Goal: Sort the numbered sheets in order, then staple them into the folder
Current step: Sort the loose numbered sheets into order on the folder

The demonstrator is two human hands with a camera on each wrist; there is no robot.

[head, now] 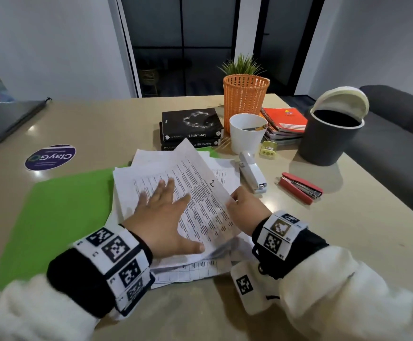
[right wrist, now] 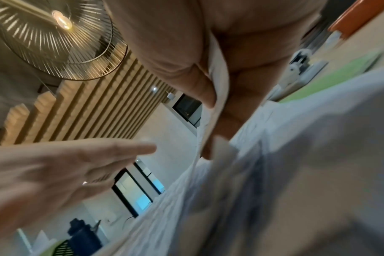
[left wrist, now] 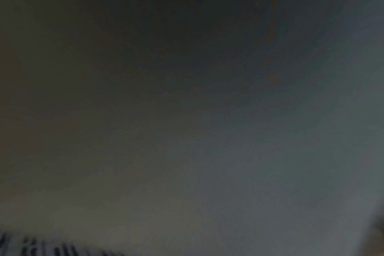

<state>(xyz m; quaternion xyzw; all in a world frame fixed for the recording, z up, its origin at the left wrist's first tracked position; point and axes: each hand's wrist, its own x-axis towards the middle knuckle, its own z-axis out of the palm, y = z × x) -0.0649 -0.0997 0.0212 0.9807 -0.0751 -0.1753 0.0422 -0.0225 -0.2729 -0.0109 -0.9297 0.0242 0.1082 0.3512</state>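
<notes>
Numbered sheets (head: 175, 200), loose pile at frame centre, overlapping green folder (head: 60, 217). Sorting step. Left hand (head: 161, 217) flat, fingers spread, pressing the pile; right hand (head: 246, 209) pinches sheet "2" (head: 200, 178) by its edge. Next, probably: find 1, square stack. White stapler (head: 252, 172) right of pile.
</notes>
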